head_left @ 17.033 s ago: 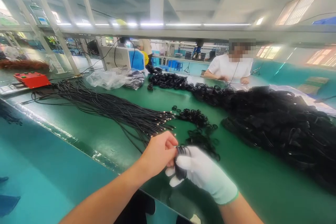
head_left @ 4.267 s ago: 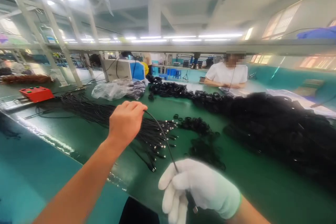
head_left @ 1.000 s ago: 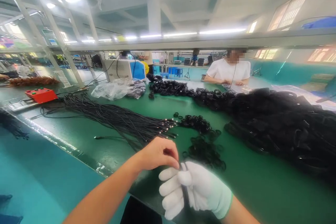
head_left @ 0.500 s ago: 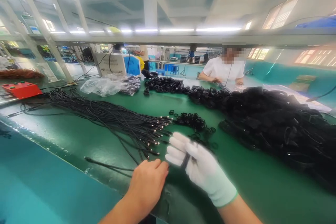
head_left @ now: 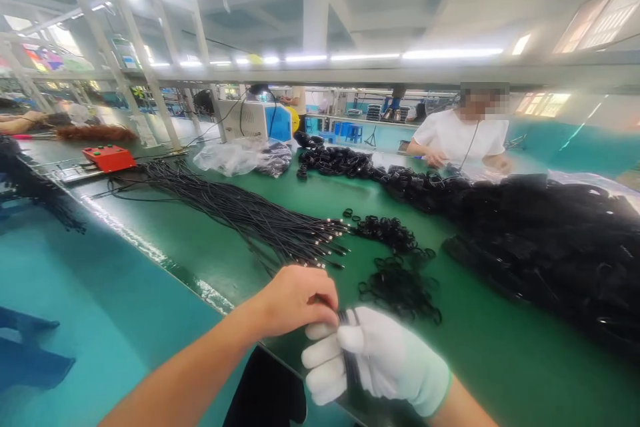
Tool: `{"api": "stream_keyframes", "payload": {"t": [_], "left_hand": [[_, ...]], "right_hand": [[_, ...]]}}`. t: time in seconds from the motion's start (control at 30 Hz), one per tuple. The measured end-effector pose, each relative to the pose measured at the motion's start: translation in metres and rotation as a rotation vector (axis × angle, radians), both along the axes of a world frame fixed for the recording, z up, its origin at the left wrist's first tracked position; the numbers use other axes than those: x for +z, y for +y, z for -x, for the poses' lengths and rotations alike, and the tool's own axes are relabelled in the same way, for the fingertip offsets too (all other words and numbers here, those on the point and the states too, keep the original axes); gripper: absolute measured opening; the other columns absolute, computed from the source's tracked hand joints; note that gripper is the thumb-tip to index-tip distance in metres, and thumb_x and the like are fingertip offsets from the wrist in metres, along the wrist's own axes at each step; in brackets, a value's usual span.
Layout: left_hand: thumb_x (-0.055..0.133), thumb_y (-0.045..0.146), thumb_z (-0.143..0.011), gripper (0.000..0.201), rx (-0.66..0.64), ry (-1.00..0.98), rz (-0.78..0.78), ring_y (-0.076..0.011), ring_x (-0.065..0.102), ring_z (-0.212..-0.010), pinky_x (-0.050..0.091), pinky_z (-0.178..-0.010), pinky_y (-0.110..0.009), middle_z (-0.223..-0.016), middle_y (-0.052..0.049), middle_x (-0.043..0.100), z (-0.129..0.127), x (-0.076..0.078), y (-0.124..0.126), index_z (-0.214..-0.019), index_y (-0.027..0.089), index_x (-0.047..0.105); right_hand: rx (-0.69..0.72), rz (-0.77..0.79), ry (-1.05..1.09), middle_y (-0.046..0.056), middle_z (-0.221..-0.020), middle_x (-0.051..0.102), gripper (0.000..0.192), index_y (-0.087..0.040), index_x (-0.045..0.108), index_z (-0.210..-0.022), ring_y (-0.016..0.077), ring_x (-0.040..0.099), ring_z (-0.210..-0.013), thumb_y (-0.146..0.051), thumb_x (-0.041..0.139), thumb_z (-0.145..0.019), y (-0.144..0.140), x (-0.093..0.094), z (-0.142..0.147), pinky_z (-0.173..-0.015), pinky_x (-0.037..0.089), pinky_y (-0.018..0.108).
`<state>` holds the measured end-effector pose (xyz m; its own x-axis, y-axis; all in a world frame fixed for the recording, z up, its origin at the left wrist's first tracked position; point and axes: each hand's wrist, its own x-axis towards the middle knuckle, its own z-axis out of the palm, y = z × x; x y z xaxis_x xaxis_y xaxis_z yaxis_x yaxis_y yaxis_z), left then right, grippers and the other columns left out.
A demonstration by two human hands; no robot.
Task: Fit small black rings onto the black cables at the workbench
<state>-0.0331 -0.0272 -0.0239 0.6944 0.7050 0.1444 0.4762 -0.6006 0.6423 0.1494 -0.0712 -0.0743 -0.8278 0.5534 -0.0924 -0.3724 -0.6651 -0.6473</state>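
Having swung back up from the surface (head_left: pixel 210 260) edge, the bare left hand (head_left: pixel 295 299) pinched the black cable (head_left: pixel 349 353) beside the gloved right hand (head_left: pixel 380 360), whose fingers gripped the coiled loops.

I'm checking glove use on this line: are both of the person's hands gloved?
No: only the right hand wears a white glove; the left hand is bare as both pinch the black cable.
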Motion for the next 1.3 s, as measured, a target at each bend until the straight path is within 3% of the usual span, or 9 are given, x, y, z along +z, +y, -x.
{"api": "stream_keyframes", "payload": {"t": [0.1,0.23,0.33,0.47,0.63,0.8,0.93,1.1,1.3], "left_hand": [[0.063,0.023,-0.073,0.009,0.025,-0.198,0.304,-0.0115,0.056,-0.069,0.041,-0.062,-0.019,-0.073,0.001,0.063,-0.007,-0.019,0.008,-0.075,0.014,0.067],[0.045,0.020,-0.081,0.021,0.091,-0.227,0.369,-0.0119,0.052,-0.065,0.038,-0.057,-0.020,-0.069,0.001,0.061,-0.015,-0.040,0.013,-0.070,0.013,0.061],[0.041,0.021,-0.084,0.023,0.190,-0.047,0.195,-0.0143,0.055,-0.069,0.035,-0.059,-0.021,-0.071,0.001,0.062,-0.013,-0.043,0.012,-0.072,0.017,0.060],[0.033,0.027,-0.092,0.029,0.471,0.350,-0.091,-0.0189,0.060,-0.074,0.031,-0.059,-0.025,-0.081,-0.001,0.067,-0.016,-0.041,-0.001,-0.083,0.022,0.060],[0.035,0.022,-0.090,0.026,0.363,0.464,-0.298,-0.0185,0.058,-0.064,0.028,-0.057,-0.028,-0.072,0.000,0.064,-0.040,-0.037,-0.033,-0.074,0.021,0.056],[0.044,0.019,-0.086,0.022,0.212,0.324,-0.540,-0.0155,0.052,-0.056,0.027,-0.056,-0.030,-0.062,0.002,0.058,-0.045,-0.034,-0.035,-0.065,0.020,0.052],[0.050,0.027,-0.087,0.021,-0.002,0.285,-0.777,-0.0149,0.050,-0.061,0.027,-0.058,-0.030,-0.066,0.001,0.058,-0.030,-0.014,-0.009,-0.068,0.019,0.054],[0.054,0.032,-0.085,0.017,-0.198,0.292,-0.656,-0.0128,0.051,-0.066,0.032,-0.064,-0.027,-0.070,0.002,0.060,-0.021,0.011,0.019,-0.074,0.019,0.058],[0.054,0.028,-0.086,0.015,-0.212,0.287,-0.558,-0.0151,0.053,-0.083,0.034,-0.083,-0.028,-0.082,0.000,0.065,-0.023,0.011,0.024,-0.075,0.020,0.063]], "right_hand": [[0.016,0.120,0.074,0.001,-0.070,0.052,0.038,-0.011,0.055,-0.093,0.0106,0.048,-0.061,-0.030,0.075,-0.067,0.001,-0.002,0.008,-0.070,0.042,0.033],[-0.191,0.119,0.180,-0.004,-0.067,0.043,0.033,-0.012,0.055,-0.096,0.0076,0.040,-0.059,-0.020,0.072,-0.069,0.005,0.001,0.008,-0.064,0.038,0.026],[-0.421,0.036,0.237,0.002,-0.081,0.054,0.033,-0.013,0.056,-0.108,0.0108,0.050,-0.071,-0.021,0.066,-0.077,0.013,0.008,-0.002,-0.074,0.043,0.032],[-0.683,0.022,0.212,0.009,-0.116,0.059,0.034,-0.015,0.056,-0.116,0.0206,0.058,-0.100,-0.023,0.059,-0.083,0.027,0.014,-0.022,-0.095,0.040,0.045],[-0.820,-0.006,0.105,0.012,-0.124,0.057,0.034,-0.016,0.058,-0.114,0.0269,0.056,-0.111,-0.025,0.062,-0.081,0.035,0.010,-0.031,-0.100,0.038,0.050],[-0.800,-0.070,-0.060,0.012,-0.108,0.065,0.037,-0.015,0.059,-0.110,0.0234,0.063,-0.094,-0.025,0.069,-0.076,0.031,0.007,-0.023,-0.089,0.044,0.043],[-0.530,-0.161,-0.142,0.009,-0.087,0.066,0.023,-0.010,0.062,-0.098,0.0149,0.058,-0.075,-0.021,0.067,-0.078,0.024,0.010,-0.016,-0.070,0.045,0.029],[-0.254,-0.107,0.019,0.009,-0.085,0.059,0.030,-0.007,0.061,-0.099,0.0158,0.054,-0.078,-0.028,0.066,-0.079,0.013,0.007,-0.009,-0.076,0.043,0.034],[-0.189,0.020,0.048,0.001,-0.070,0.046,0.022,-0.007,0.059,-0.088,0.0109,0.047,-0.065,-0.021,0.069,-0.074,0.012,-0.001,-0.004,-0.068,0.041,0.030]]}}
